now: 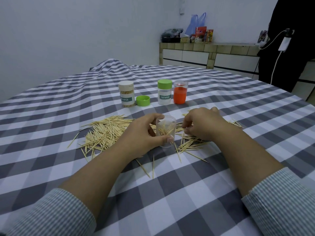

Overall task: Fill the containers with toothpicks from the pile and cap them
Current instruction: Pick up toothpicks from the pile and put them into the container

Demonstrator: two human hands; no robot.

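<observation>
1. The left hand (pixel 144 133) grips a clear open container (pixel 165 131) that stands upright on the checked cloth (pixel 221 92), fingers curled round its far side and the thumb pressed across its near wall low down
2. A few toothpicks (pixel 164 129) lean at slants inside that container; it has no cap on
3. The right hand (pixel 202 124) is just to the right of the container, its fingers bent down narrow onto loose toothpicks, pinching at some near the fingertips; how many it has hold of I cannot tell
4. The toothpick pile (pixel 105 132) spreads over the cloth under and to both sides of the hands, thickest to the left of the left hand, with stray sticks nearer the front edge between the forearms
5. Toward the far edge, behind the pile, stands a white-capped container (pixel 126 94) packed with toothpicks
6. A loose green cap (pixel 143 100) lies just beside it on the right
7. Further right, a green-capped clear container (pixel 164 92) labelled TOOTHPICK stands next to an orange container (pixel 180 92) with a clear top, the two nearly touching
8. Both forearms are bare, with striped sleeves (pixel 56 213) pushed back at the near edge
</observation>
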